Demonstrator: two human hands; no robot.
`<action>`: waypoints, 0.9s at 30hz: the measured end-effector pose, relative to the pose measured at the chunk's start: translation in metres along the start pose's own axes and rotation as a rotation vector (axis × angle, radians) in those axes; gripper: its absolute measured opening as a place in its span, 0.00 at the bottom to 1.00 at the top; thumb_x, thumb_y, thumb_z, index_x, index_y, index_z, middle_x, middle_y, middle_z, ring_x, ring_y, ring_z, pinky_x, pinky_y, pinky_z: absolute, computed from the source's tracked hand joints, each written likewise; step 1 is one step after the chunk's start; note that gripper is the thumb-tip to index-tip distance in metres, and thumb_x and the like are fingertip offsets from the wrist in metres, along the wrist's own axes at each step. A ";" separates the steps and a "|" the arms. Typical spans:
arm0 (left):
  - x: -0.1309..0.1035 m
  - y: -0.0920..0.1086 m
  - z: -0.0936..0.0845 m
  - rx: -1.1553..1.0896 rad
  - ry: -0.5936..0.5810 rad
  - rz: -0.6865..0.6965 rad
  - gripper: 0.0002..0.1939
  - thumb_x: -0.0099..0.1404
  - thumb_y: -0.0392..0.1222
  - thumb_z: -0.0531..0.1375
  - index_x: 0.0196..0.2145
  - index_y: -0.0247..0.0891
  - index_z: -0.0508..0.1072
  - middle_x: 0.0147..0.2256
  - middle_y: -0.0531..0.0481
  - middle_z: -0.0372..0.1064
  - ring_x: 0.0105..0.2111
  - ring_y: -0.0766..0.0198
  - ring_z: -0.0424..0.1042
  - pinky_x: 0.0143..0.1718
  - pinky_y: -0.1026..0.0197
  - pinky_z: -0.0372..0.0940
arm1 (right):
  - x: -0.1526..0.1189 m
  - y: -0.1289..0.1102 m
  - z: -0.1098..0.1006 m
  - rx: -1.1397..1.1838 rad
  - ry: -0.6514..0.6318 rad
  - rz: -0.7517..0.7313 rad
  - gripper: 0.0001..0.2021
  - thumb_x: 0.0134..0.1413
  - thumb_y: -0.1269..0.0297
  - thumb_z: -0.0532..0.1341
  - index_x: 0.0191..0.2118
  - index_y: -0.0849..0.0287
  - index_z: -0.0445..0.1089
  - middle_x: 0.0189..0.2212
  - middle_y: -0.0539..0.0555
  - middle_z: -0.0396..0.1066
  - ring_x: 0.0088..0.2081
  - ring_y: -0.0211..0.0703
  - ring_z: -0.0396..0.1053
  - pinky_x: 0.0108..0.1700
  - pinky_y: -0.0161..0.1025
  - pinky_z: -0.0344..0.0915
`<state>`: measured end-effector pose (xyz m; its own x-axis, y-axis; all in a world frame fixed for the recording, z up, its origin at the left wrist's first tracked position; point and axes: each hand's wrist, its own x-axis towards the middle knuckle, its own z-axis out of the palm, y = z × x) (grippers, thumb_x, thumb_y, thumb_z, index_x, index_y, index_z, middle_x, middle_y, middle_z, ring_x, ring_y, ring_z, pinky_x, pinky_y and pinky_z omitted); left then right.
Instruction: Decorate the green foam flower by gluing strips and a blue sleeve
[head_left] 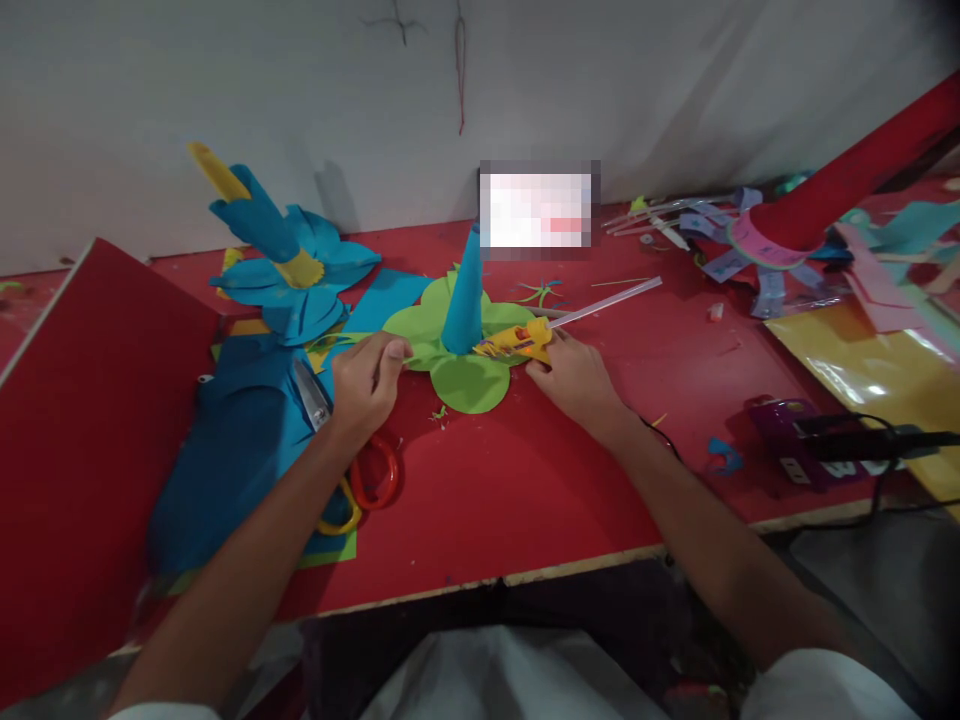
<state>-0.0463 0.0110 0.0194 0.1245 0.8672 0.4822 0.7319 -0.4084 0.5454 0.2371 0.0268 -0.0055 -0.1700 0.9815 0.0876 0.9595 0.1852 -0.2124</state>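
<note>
A green paper flower (471, 386) with rounded petals lies on the red table, and a blue paper cone (465, 300) stands upright at its middle. My left hand (367, 380) is closed at the flower's left edge, its fingertips pinching a petal there. In my right hand (581, 380) is a yellow glue gun (525, 340), with a clear glue stick (607, 303) poking out of its back. The gun's nozzle points left at the foot of the cone. Scissors (375, 472) with red and yellow handles lie partly behind my left wrist.
A blue paper flower (322, 262) with a rolled blue and yellow stem lies back left. Blue paper sheets (225, 450) and a red board (97, 440) are at left. To the right are a purple power strip (787, 425), cords, a yellow sheet (832, 350) and a red cone (847, 170).
</note>
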 end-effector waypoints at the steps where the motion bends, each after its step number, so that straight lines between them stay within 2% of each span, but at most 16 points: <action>1: 0.000 0.000 0.000 0.006 -0.001 0.001 0.26 0.77 0.56 0.44 0.32 0.42 0.74 0.29 0.47 0.75 0.30 0.62 0.74 0.36 0.59 0.68 | 0.000 0.000 0.000 0.000 0.008 0.003 0.22 0.60 0.67 0.55 0.58 0.63 0.70 0.49 0.65 0.78 0.42 0.56 0.76 0.37 0.44 0.62; 3: 0.000 0.000 0.000 0.010 -0.009 0.003 0.27 0.78 0.57 0.44 0.32 0.42 0.74 0.29 0.47 0.75 0.30 0.62 0.74 0.36 0.59 0.68 | -0.001 0.000 0.001 0.005 0.031 0.008 0.21 0.62 0.64 0.56 0.58 0.63 0.70 0.49 0.65 0.77 0.43 0.56 0.76 0.38 0.44 0.63; 5: 0.000 -0.001 0.001 -0.002 -0.001 0.020 0.27 0.78 0.56 0.44 0.32 0.41 0.74 0.28 0.47 0.75 0.29 0.62 0.74 0.35 0.59 0.67 | -0.002 0.000 0.003 0.010 0.051 0.011 0.21 0.64 0.57 0.57 0.58 0.62 0.71 0.50 0.65 0.77 0.45 0.57 0.76 0.39 0.43 0.63; 7: 0.000 -0.003 0.002 -0.021 0.030 0.070 0.27 0.79 0.55 0.45 0.32 0.40 0.74 0.27 0.47 0.75 0.27 0.63 0.73 0.34 0.60 0.66 | -0.003 -0.001 0.005 0.013 0.056 0.008 0.24 0.66 0.50 0.57 0.58 0.62 0.71 0.51 0.64 0.77 0.46 0.58 0.76 0.39 0.43 0.64; 9: 0.001 -0.005 0.003 -0.027 0.056 0.122 0.26 0.79 0.54 0.46 0.32 0.39 0.74 0.27 0.48 0.75 0.27 0.64 0.73 0.33 0.61 0.65 | -0.003 -0.002 0.006 0.014 0.052 0.005 0.25 0.66 0.47 0.57 0.58 0.61 0.71 0.51 0.64 0.78 0.47 0.58 0.76 0.40 0.43 0.65; 17: 0.000 -0.008 0.006 -0.033 0.065 0.182 0.23 0.80 0.49 0.49 0.33 0.38 0.75 0.29 0.49 0.77 0.29 0.66 0.74 0.34 0.62 0.65 | -0.001 -0.005 0.004 -0.023 0.010 0.000 0.21 0.61 0.61 0.58 0.58 0.60 0.70 0.49 0.62 0.78 0.43 0.55 0.76 0.36 0.42 0.62; 27: 0.000 -0.010 0.006 -0.008 0.061 0.200 0.24 0.80 0.50 0.48 0.33 0.37 0.75 0.29 0.48 0.76 0.29 0.65 0.74 0.34 0.62 0.65 | -0.001 -0.004 0.000 -0.042 -0.019 0.015 0.23 0.60 0.66 0.55 0.60 0.62 0.69 0.48 0.62 0.78 0.41 0.54 0.75 0.35 0.42 0.59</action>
<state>-0.0493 0.0166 0.0097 0.2260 0.7499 0.6217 0.6914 -0.5731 0.4400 0.2330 0.0250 -0.0046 -0.1594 0.9850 0.0661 0.9704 0.1686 -0.1726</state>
